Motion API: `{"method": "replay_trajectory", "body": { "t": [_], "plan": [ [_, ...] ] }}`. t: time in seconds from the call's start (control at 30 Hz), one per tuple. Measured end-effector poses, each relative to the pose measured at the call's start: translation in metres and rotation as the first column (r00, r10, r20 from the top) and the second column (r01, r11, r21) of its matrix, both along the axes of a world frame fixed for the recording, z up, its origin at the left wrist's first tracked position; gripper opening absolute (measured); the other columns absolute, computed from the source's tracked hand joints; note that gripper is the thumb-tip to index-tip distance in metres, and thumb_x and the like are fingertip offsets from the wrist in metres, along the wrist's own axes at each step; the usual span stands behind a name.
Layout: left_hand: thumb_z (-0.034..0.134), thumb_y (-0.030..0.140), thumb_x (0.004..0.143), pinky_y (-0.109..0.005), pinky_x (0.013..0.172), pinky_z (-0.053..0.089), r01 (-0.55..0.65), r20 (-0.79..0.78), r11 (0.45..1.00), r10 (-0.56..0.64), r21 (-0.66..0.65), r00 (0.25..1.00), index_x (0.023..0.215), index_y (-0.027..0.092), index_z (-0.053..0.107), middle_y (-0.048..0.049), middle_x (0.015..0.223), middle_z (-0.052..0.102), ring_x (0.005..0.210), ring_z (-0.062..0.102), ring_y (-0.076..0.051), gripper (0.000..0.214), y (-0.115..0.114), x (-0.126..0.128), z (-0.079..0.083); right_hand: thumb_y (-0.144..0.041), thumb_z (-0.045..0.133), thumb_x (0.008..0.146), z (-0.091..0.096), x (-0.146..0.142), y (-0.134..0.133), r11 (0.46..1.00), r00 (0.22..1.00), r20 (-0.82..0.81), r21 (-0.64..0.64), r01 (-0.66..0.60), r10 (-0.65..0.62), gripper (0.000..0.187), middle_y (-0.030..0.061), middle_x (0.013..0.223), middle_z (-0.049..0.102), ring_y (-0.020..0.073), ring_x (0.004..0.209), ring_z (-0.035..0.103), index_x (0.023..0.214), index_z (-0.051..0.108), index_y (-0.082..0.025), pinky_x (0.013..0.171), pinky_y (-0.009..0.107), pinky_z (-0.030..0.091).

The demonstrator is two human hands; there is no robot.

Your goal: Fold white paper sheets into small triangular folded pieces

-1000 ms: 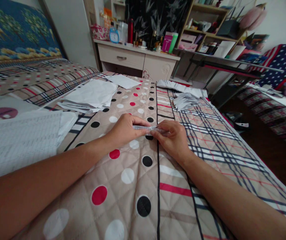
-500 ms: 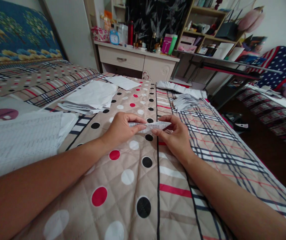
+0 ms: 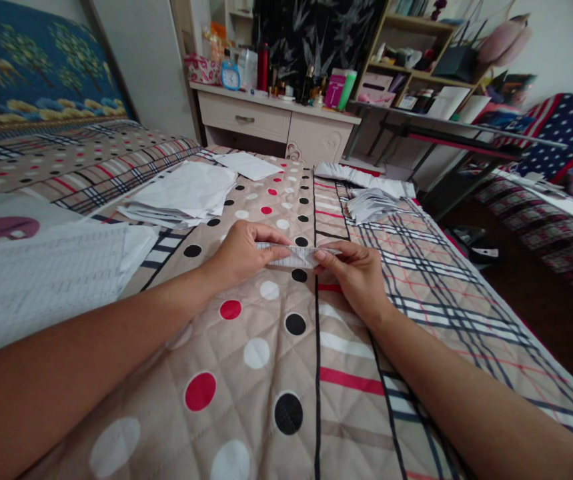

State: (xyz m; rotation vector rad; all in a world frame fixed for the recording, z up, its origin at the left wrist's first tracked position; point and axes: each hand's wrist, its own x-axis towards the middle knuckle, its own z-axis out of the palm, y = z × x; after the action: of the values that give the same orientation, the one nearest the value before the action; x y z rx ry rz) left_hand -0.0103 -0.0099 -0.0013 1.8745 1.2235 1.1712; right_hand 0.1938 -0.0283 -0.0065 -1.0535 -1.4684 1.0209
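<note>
A small folded strip of printed paper (image 3: 299, 256) is stretched between my two hands, just above the bedspread (image 3: 261, 393). My left hand (image 3: 246, 253) pinches its left end between thumb and fingers. At the other end, my right hand (image 3: 353, 267) has its thumb pressed on the paper, with the fingers behind it. The fingers of both hands partly hide the strip's ends. Beyond my right hand lies a pile of folded paper pieces (image 3: 372, 205). To the left is a stack of white paper sheets (image 3: 181, 190).
Printed sheets (image 3: 51, 273) lie at the left beside my forearm. A single white sheet (image 3: 249, 165) and a long pleated paper strip (image 3: 356, 177) rest farther back. A dresser (image 3: 246, 120) stands behind the bed, and a dark floor (image 3: 531, 287) shows at the right.
My right thumb has moved onto the paper and the right fingers have closed in. The strip now looks flatter and straighter, its raised right edge pressed down. The left hand has barely moved.
</note>
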Motion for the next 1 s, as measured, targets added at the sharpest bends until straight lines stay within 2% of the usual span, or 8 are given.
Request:
{"method": "replay_trajectory", "body": {
  "t": [0.17,0.27,0.33,0.4,0.53,0.77,0.9,1.0],
  "plan": [
    [0.076,0.022,0.070,-0.023,0.063,0.049,-0.032,-0.042,0.998,0.034,0.054,0.999,0.081,0.017,0.078,-0.0025,0.078,0.076,0.068,0.067,-0.015,0.012,0.000,-0.001,0.000,-0.039,0.071,0.079,-0.006,0.004,0.003,0.999,0.999,-0.031,-0.026,-0.037,0.036,0.021,0.0027,0.068,0.072,0.0174,0.064,0.067,0.084,0.076,-0.019,0.066,0.028,0.052],
    [0.076,0.018,0.069,-0.023,0.066,0.051,-0.045,-0.068,0.996,0.050,0.073,0.996,0.080,0.018,0.078,-0.0024,0.078,0.076,0.070,0.068,-0.015,0.011,-0.002,0.000,0.000,-0.050,0.055,0.090,-0.009,0.007,0.005,0.999,0.991,0.127,0.006,-0.039,0.038,0.040,0.0058,0.072,0.073,0.0196,0.067,0.067,0.078,0.075,-0.017,0.066,0.031,0.050],
    [0.075,0.015,0.070,-0.023,0.067,0.051,-0.040,-0.095,0.995,0.048,0.091,0.994,0.080,0.018,0.078,-0.0019,0.077,0.077,0.070,0.069,-0.015,0.012,-0.005,0.002,0.000,-0.051,0.053,0.090,-0.007,0.007,0.005,0.989,0.945,0.328,0.143,-0.046,-0.004,0.041,0.0072,0.080,0.074,0.0213,0.074,0.067,0.084,0.075,-0.018,0.071,0.032,0.049],
    [0.073,0.013,0.071,-0.023,0.069,0.052,-0.015,-0.122,0.992,0.030,0.122,0.992,0.081,0.019,0.078,-0.0016,0.077,0.077,0.069,0.069,-0.014,0.013,-0.008,0.005,-0.001,-0.047,0.065,0.085,-0.003,0.004,0.004,0.935,0.851,0.517,0.339,-0.102,-0.095,0.029,0.0069,0.088,0.074,0.0231,0.084,0.066,0.091,0.075,-0.020,0.080,0.035,0.045],
    [0.073,0.018,0.075,-0.024,0.071,0.053,0.031,-0.161,0.985,-0.004,0.169,0.987,0.083,0.019,0.078,-0.0029,0.080,0.077,0.072,0.070,-0.016,0.010,-0.012,0.011,-0.002,-0.032,0.066,0.085,0.001,0.000,0.002,0.820,0.717,0.656,0.531,-0.215,-0.237,0.012,0.0047,0.085,0.074,0.0217,0.084,0.063,0.085,0.074,-0.022,0.085,0.038,0.039],
    [0.080,0.025,0.068,-0.022,0.059,0.048,0.045,-0.204,0.991,-0.020,0.122,0.979,0.092,0.020,0.077,-0.0017,0.077,0.076,0.061,0.065,-0.013,0.025,-0.007,0.003,-0.004,-0.026,0.065,0.084,-0.003,0.007,0.007,0.887,0.736,0.641,0.445,-0.123,-0.219,0.012,0.0029,0.071,0.070,0.0192,0.071,0.061,0.076,0.072,-0.020,0.075,0.035,0.040],
    [0.070,0.019,0.076,-0.020,0.052,0.049,0.061,-0.103,0.998,-0.062,-0.020,0.993,0.086,0.018,0.077,-0.0025,0.074,0.075,0.058,0.066,-0.012,0.012,-0.005,0.001,-0.005,-0.027,0.065,0.084,-0.004,0.008,0.008,0.898,0.759,0.625,0.420,-0.128,-0.185,0.014,0.0022,0.066,0.067,0.0179,0.066,0.060,0.073,0.072,-0.020,0.070,0.032,0.041],
    [0.065,0.016,0.078,-0.018,0.048,0.048,0.084,-0.052,0.996,-0.085,-0.032,0.995,0.080,0.016,0.076,-0.0015,0.069,0.073,0.054,0.066,-0.012,0.010,-0.004,0.002,-0.003,-0.029,0.064,0.084,-0.002,0.006,0.007,0.921,0.793,0.594,0.371,-0.117,-0.138,0.018,0.0022,0.065,0.066,0.0169,0.064,0.058,0.072,0.072,-0.019,0.066,0.030,0.040]
  ]
}}
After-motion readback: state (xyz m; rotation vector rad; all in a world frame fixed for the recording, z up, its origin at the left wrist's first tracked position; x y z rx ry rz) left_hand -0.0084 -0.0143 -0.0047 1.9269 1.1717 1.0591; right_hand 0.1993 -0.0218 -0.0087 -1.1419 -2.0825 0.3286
